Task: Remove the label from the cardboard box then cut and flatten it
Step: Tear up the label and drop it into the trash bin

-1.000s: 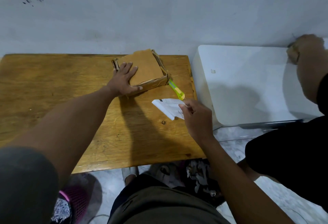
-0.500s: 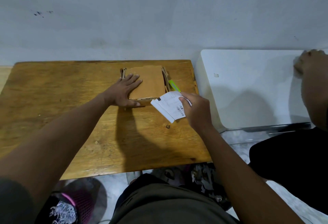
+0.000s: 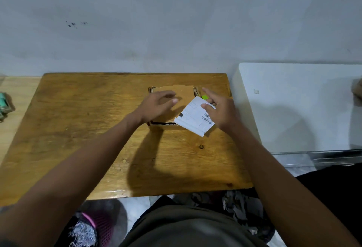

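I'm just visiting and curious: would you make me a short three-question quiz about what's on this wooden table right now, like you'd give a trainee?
1. True or false: the white label is pinched in the right hand.
2. Multiple choice: where is the left hand? A) flat on the white surface to the right B) over the cardboard box C) under the table
3. Fill in: the bright tool peeking out beside the box's right side is coloured ____.

Key: 1 true; 2 B; 3 yellow-green. Only a small part of the tool shows above the label, so its type cannot be confirmed.
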